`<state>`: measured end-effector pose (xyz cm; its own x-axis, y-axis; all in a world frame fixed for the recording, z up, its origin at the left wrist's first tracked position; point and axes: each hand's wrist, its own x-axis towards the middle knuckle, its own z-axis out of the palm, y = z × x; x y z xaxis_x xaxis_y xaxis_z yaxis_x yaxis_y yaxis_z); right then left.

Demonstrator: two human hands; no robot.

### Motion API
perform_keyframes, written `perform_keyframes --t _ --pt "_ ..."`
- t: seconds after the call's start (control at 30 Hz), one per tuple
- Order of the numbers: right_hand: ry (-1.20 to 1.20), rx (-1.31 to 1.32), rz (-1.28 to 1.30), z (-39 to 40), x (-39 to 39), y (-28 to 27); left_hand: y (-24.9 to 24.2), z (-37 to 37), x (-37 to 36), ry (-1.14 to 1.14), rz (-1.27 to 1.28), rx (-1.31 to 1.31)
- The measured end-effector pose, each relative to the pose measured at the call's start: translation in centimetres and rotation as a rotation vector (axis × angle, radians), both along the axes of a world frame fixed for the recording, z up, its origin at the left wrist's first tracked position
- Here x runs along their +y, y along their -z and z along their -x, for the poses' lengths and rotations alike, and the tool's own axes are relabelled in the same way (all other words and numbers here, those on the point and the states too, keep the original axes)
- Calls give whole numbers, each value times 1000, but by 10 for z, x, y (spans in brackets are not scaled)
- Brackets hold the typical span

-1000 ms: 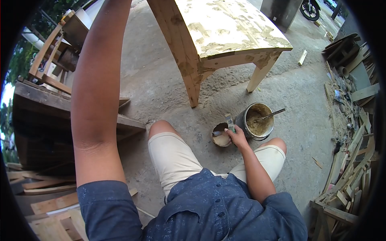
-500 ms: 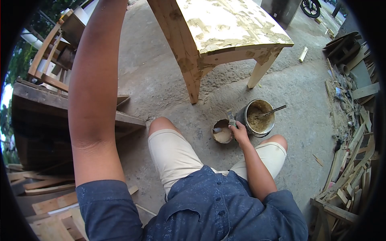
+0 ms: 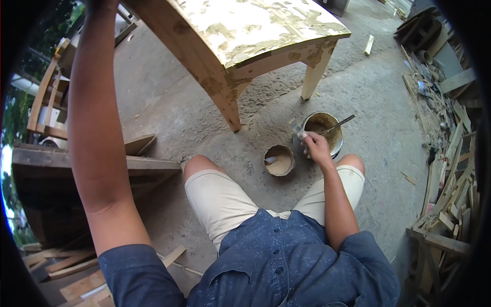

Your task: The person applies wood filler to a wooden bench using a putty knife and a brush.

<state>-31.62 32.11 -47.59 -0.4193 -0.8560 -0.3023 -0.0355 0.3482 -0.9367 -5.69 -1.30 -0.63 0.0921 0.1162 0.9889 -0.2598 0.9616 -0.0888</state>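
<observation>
My right hand (image 3: pixel 318 147) is closed around the handle of a small flat scraper (image 3: pixel 296 128), whose blade points up and left. It is in front of a metal can (image 3: pixel 339 139) that holds brown paste and a stick. Left of that can stands a smaller container (image 3: pixel 280 160) with pale paste and a light-coloured tool inside. My left arm reaches up to the top left edge, where the hand (image 3: pixel 102 4) is mostly cut off and its fingers cannot be made out. A wooden chair (image 3: pixel 209 77) with putty patches on its seat stands ahead.
Dark wooden furniture (image 3: pixel 92 161) is close on my left, with wood offcuts (image 3: pixel 76 263) below it. Scrap wood (image 3: pixel 452 204) is heaped along the right side. A small wood block (image 3: pixel 369 45) lies on the concrete floor behind the chair.
My right hand has moved from the smaller container to the front of the metal can, still holding the scraper. The view has shifted, and my left arm sits further left.
</observation>
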Motion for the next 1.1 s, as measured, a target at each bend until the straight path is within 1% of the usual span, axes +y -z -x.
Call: perform_keyframes --t 0.03,0.07,0.13,0.17,0.2,0.27,0.33,0.37,0.4,0.47,0.53,0.57,0.6,0.63,0.67,0.73,0.77,0.8,0.87,0.93,1.03,1.1 --pt "-2 164 0 24 0 1 11 17 19 10 -38 85" --pt "-7 328 -5 48 1 2 10 16 16 37 -41 80" --pt "26 708 -183 76 4 -13 6 8 6 -71 7 33" --pt "-10 744 -334 82 3 -27 3 2 -1 -131 33 11" --pt "3 741 -339 89 1 -23 0 -5 -7 -195 60 -11" --pt "-216 879 -460 99 -4 -7 -6 -15 -16 -333 118 -54" --pt "-253 874 -474 98 -10 6 -10 -22 -24 -489 185 -101" --pt "-245 878 -463 95 -13 9 -10 -17 -15 -432 180 -119" --pt "-238 879 -452 91 -15 12 -10 -19 -17 -438 188 -126" --pt "-278 893 -480 84 -23 24 -7 -25 -27 -629 347 -135" --pt "-367 988 -619 77 -30 46 -7 -34 -33 -657 316 -160" --pt "-442 993 -647 72 -31 49 -7 -36 -33 -738 312 -168" --pt "-441 984 -643 69 -31 54 -7 -36 -32 -820 307 -177" --pt "-476 990 -632 66 -31 62 -8 -36 -33 -779 167 -137" --pt "-512 996 -620 61 -32 71 -6 -32 -28 -779 173 -145" --pt "-522 988 -602 58 -32 86 -1 -23 -19 -552 64 -63" --pt "-519 968 -583 57 -32 90 -1 -20 -13 -515 -16 -54" --pt "-515 950 -566 57 -32 92 -1 -18 -9 -514 -13 -60" --pt "-535 930 -529 63 -30 95 0 -15 -4 -452 -163 -10" --pt "-552 916 -491 67 -31 93 3 -14 1 -474 -165 -20" --pt "-609 933 -441 73 -28 63 3 -11 6 -488 -183 -28" --pt "-552 792 -375 84 -23 50 4 -13 4 -479 -202 -20"
